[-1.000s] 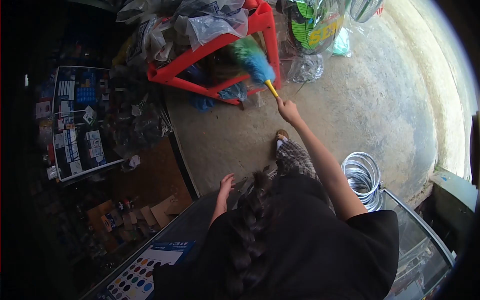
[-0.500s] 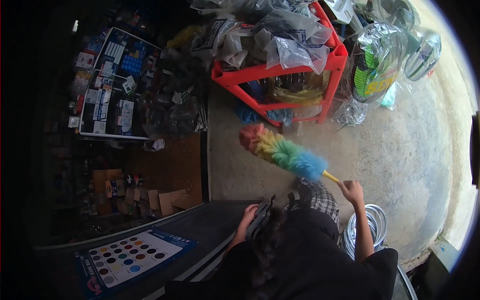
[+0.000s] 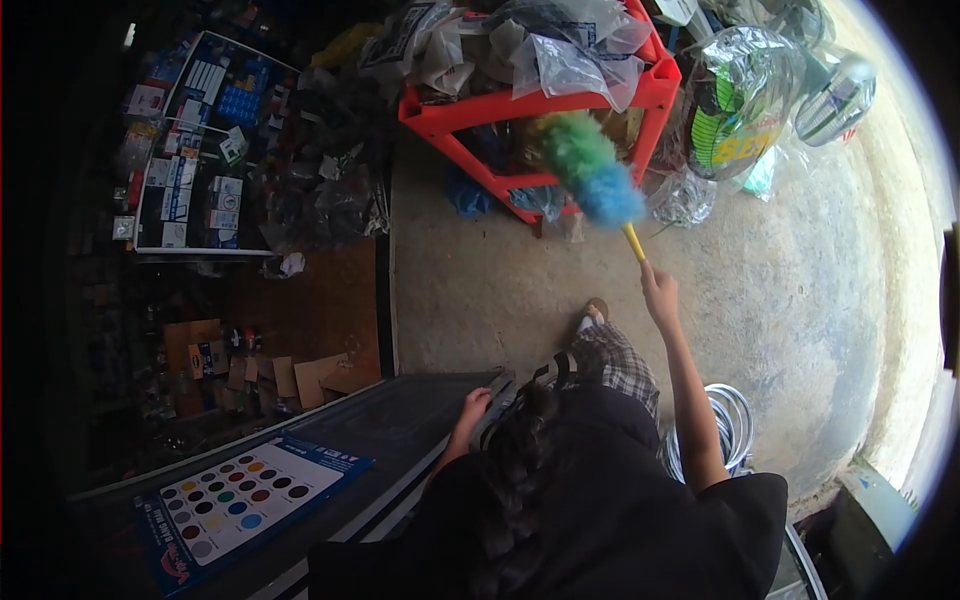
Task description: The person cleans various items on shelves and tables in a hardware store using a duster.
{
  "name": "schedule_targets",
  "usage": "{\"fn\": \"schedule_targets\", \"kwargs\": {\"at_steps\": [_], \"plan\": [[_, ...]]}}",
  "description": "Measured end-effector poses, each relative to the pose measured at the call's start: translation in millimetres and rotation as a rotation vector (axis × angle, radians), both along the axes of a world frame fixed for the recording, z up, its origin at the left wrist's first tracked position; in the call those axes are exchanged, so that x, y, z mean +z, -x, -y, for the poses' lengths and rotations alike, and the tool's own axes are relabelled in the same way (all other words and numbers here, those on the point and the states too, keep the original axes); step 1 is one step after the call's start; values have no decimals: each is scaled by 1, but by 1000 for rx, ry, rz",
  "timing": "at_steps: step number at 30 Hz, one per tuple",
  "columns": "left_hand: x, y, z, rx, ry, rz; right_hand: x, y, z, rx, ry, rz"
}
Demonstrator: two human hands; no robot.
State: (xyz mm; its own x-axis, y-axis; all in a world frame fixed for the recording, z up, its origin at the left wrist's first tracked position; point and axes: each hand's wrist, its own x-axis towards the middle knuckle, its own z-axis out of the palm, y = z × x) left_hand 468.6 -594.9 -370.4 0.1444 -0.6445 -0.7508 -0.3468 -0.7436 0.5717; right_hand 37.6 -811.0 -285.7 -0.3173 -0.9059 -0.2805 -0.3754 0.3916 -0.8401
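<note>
My right hand (image 3: 658, 292) is closed around the yellow handle of a fluffy duster (image 3: 597, 175), holding it out ahead at arm's length. Its green and blue head reaches up into the open side of a red plastic rack (image 3: 530, 178); the red tip seen earlier is not visible now. Clear plastic bags (image 3: 560, 50) are piled on the rack's top. Down by my side, my left hand (image 3: 477, 402) has its fingers curled beside the edge of a dark counter (image 3: 400, 410). Whether anything sits inside those fingers is hidden.
A colour chart (image 3: 225, 505) lies on the counter. Boxed goods fill a display case (image 3: 205, 140) at left, with torn cardboard (image 3: 320, 375) below it. Plastic-wrapped fans (image 3: 740, 100) stand right of the rack. A coil of silver tubing (image 3: 728, 425) sits by my right side.
My right hand has moved forward with the duster, taking its head from above the floor up into the rack's side. My left hand has shifted slightly left and up; a foot now shows.
</note>
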Motion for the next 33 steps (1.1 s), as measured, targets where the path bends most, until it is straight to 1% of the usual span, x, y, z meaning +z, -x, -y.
{"fn": "schedule_targets", "kwargs": {"at_steps": [1, 2, 3, 4, 5, 7, 8, 9, 11, 12, 13, 14, 15, 17, 19, 20, 22, 23, 25, 28, 29, 30, 31, 33], "plan": [[14, 8, 13, -31, -13, 50, 3, -10, 19, -5, 2, -23], [-2, 1, 14, -71, 63, 42, 6, -19, 36, -11, 11, -43], [1, 4, 21, -72, 87, 62, 1, -26, 49, 29, -42, -38], [11, 10, 34, -75, 111, 84, -12, -33, 53, 67, -94, -33], [20, 14, 42, -83, 136, 106, -37, -42, 48, 80, -114, -57], [27, 19, 50, -20, 168, 55, -57, -49, 14, 29, -245, 97], [26, 23, 54, 15, 184, 26, -57, -42, -11, 47, -291, 106], [24, 26, 56, -1, 203, 23, -58, -32, -41, 67, -343, 114], [23, 24, 49, -39, 221, 21, -36, -6, -94, 69, -391, 92], [15, 17, 42, -111, 220, 73, -27, 6, -117, 56, -301, 64], [5, 10, 35, -179, 226, 123, -18, 19, -128, 46, -205, 33], [-5, 2, 30, -251, 236, 175, -11, 29, -130, 53, -165, -2], [-1, 1, 35, -300, 230, 258, -4, 35, -131, 55, -125, -33], [16, 1, 43, -402, 213, 426, 12, 30, -98, 17, -47, -42], [28, 3, 62, -425, 203, 461, 25, 10, -43, -22, -7, -35], [30, 4, 73, -433, 196, 479, 12, 1, -17, -43, 23, -21], [32, 3, 94, -380, 246, 351, 5, -24, 25, -91, -17, -10], [42, 10, 105, -392, 303, 407, 0, -31, 32, -110, -56, -10], [80, 35, 129, -418, 436, 513, -10, -38, 17, -19, -132, 27], [104, 52, 141, -439, 516, 574, -10, -9, -45, 37, -193, 3], [104, 52, 139, -403, 452, 443, -16, 11, -67, 87, -289, -7], [105, 52, 137, -371, 380, 313, 8, 28, -82, 117, -391, -32], [105, 51, 135, -341, 311, 181, 14, 41, -101, 108, -396, -158], [97, 53, 123, -265, 103, 278, 19, 67, -131, 179, -427, -350]]}}
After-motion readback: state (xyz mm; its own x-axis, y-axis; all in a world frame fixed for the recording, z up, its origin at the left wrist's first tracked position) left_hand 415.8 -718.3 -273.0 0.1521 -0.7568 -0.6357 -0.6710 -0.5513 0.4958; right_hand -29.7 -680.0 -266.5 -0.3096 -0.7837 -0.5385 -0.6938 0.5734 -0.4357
